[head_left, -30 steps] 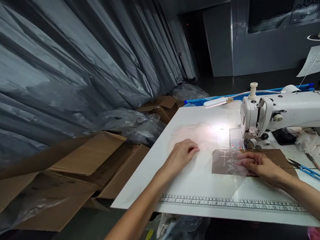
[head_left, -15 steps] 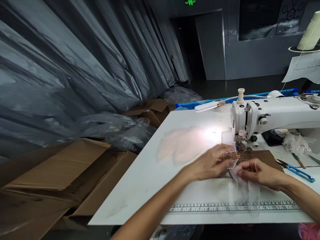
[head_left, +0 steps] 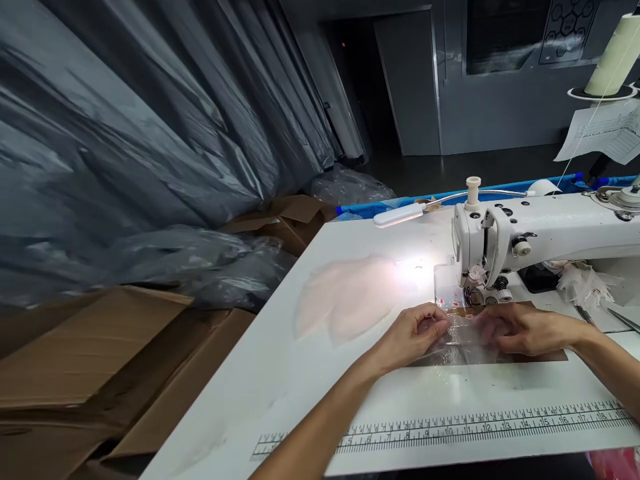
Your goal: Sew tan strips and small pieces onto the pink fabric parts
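Note:
A piece of clear, sheer fabric (head_left: 463, 335) lies flat in front of the sewing machine's presser foot (head_left: 473, 295), with small red marks near its far edge. My left hand (head_left: 417, 335) pinches its left side between thumb and fingers. At its right side is my right hand (head_left: 527, 330), fingers curled onto the fabric and partly blurred. Beneath both hands runs a brown sheet (head_left: 543, 357) on the machine bed. The white sewing machine (head_left: 565, 223) stands just beyond the hands.
Pale pink sheer pieces (head_left: 350, 297) lie left on the white table (head_left: 280, 393). A printed ruler (head_left: 450, 430) runs along the front edge. White gauzy scraps (head_left: 590, 283) and metal tool tips (head_left: 624, 320) sit right. Cardboard boxes (head_left: 95, 347) stand left, a thread cone (head_left: 613, 57) upper right.
My hands have moved apart, and the bunched fabric now lies flatter near the presser foot. My left fingers have closed from spread to a pinch. The blue scissors are now hidden behind my right arm.

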